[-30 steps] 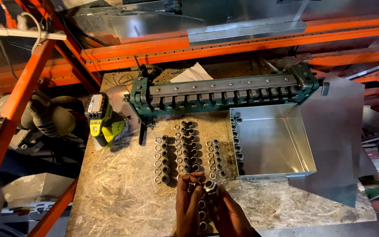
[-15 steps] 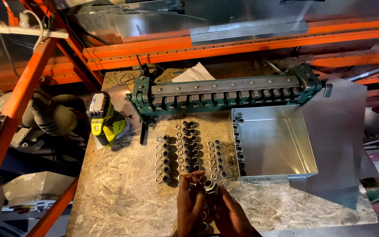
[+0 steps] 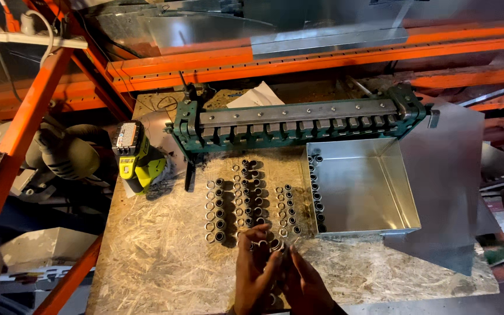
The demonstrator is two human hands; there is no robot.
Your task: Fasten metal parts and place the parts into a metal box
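while both hands are meeting at the near edge of the chipboard bench [image 3: 164, 256], the left hand [image 3: 256, 269] and right hand [image 3: 305, 281] are pinching a small metal ring [image 3: 275, 244] between their fingertips, just below the rows of short metal sleeves [image 3: 246, 198] that are standing on the board. beside those rows a shiny sheet-metal tray [image 3: 380, 224] is sitting with one line of sleeves along its left wall, a green bending brake [image 3: 298, 125] is lying behind, and a yellow cordless drill [image 3: 136, 156] is resting at far left.
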